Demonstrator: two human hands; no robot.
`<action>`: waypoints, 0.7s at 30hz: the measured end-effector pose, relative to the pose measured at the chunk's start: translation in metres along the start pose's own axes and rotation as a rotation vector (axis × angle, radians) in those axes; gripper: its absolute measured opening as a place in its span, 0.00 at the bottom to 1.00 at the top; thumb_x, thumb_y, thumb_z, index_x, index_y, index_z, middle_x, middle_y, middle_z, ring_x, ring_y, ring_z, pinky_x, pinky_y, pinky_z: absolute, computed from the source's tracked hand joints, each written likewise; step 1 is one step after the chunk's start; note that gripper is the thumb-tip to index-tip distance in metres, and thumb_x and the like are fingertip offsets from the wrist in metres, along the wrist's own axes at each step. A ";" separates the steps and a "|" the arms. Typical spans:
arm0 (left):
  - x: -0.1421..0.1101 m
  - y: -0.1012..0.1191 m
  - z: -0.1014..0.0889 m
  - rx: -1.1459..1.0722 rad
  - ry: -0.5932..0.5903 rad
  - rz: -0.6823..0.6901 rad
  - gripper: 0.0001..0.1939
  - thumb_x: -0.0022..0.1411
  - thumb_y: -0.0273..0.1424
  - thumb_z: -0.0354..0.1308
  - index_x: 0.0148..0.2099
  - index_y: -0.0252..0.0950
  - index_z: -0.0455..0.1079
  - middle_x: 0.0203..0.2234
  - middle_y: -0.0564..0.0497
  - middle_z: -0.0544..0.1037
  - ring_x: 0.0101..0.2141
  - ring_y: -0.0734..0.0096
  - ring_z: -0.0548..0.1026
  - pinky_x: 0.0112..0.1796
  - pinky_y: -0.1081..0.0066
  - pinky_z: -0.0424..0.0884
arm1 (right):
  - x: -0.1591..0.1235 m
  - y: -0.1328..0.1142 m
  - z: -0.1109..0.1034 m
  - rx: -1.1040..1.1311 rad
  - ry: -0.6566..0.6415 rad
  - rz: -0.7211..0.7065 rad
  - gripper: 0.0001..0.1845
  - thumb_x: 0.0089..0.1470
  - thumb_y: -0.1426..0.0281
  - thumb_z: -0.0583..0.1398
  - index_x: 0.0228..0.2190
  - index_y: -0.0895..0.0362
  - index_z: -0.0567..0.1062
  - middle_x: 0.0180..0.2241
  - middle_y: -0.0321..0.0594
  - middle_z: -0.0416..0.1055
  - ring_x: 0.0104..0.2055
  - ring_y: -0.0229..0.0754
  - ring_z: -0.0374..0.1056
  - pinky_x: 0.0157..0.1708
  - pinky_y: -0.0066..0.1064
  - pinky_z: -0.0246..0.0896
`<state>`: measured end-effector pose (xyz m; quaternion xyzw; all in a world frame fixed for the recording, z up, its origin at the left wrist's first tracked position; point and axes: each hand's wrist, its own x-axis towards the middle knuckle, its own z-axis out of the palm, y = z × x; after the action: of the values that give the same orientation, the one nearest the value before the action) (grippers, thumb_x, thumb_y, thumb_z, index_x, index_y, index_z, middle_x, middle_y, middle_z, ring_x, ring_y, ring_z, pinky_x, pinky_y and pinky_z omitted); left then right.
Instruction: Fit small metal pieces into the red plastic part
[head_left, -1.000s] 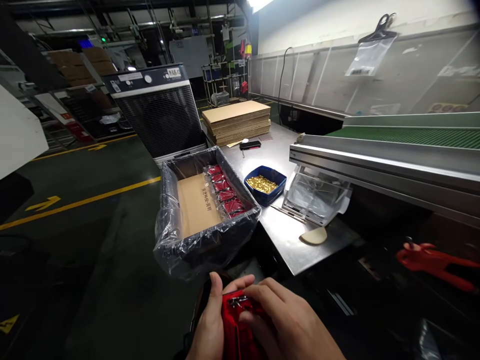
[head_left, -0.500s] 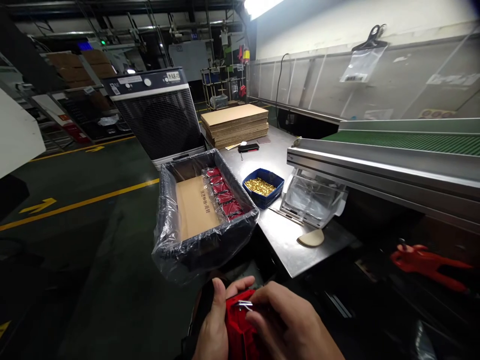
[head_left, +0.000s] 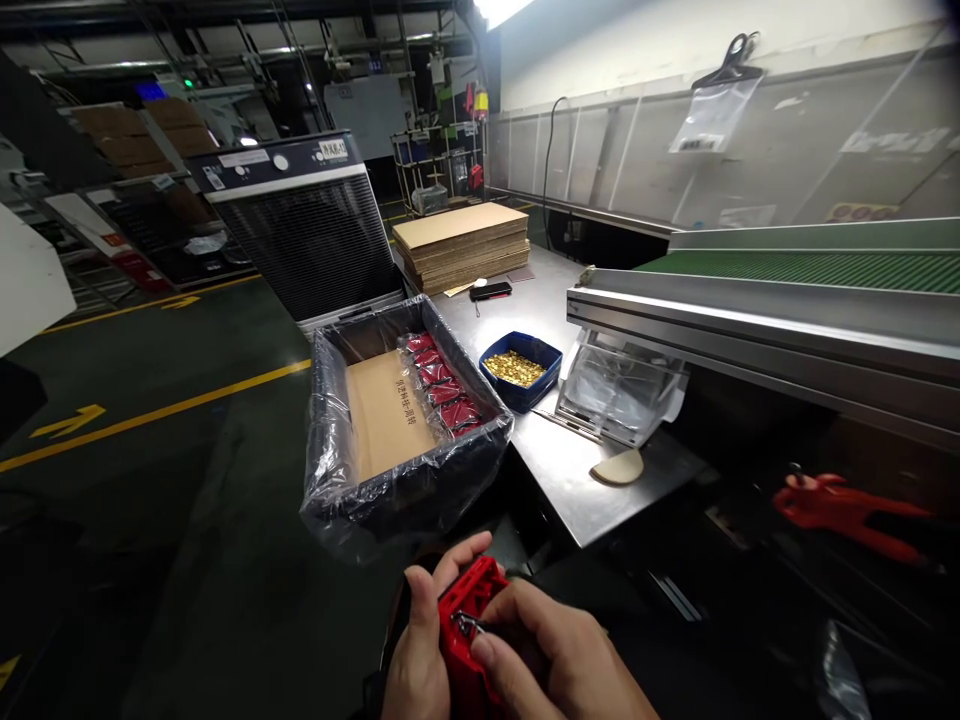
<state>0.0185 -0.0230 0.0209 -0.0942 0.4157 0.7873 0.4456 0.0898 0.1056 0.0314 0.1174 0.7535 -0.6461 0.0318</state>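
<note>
Red part (head_left: 466, 628) sits gripped between left hand (head_left: 418, 660) and right hand (head_left: 555, 660), both closed.

- One view only — a camera worn on the person's head, so no second view shares any of the scene.
- It looks forward and down, tilted rightward along the steel table (head_left: 570, 470).
- Nearest, at the bottom edge, sit the left hand (head_left: 420, 660) and right hand (head_left: 559, 665), cropped at the wrists.
- In the middle distance lies the lined box (head_left: 330, 470); far off — the stacked cardboard (head_left: 461, 240).
- The conveyor (head_left: 810, 270) fills the right; open floor fills the left.
</note>
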 end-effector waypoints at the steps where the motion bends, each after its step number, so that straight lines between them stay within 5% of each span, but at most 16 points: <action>1: 0.000 -0.001 0.000 0.003 0.005 0.002 0.44 0.55 0.66 0.52 0.61 0.40 0.67 0.43 0.47 0.80 0.41 0.57 0.77 0.44 0.65 0.65 | 0.000 0.000 0.000 0.005 0.002 -0.008 0.09 0.58 0.62 0.59 0.36 0.53 0.76 0.33 0.36 0.78 0.32 0.40 0.71 0.30 0.27 0.61; 15: 0.001 -0.001 0.001 0.070 0.000 -0.009 0.47 0.53 0.68 0.51 0.62 0.39 0.64 0.44 0.43 0.80 0.50 0.45 0.73 0.44 0.59 0.65 | -0.001 0.000 -0.004 0.012 0.023 -0.016 0.11 0.57 0.62 0.60 0.29 0.56 0.72 0.28 0.36 0.73 0.28 0.37 0.63 0.28 0.27 0.56; 21: 0.001 0.002 0.005 0.037 -0.002 0.014 0.46 0.56 0.67 0.49 0.62 0.37 0.63 0.39 0.43 0.80 0.53 0.46 0.72 0.52 0.57 0.62 | -0.004 0.001 -0.005 0.083 0.078 0.072 0.17 0.59 0.57 0.58 0.31 0.57 0.74 0.29 0.40 0.74 0.30 0.39 0.66 0.31 0.29 0.61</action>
<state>0.0175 -0.0192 0.0241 -0.0822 0.4305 0.7826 0.4421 0.0943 0.1103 0.0320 0.1708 0.7219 -0.6703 0.0207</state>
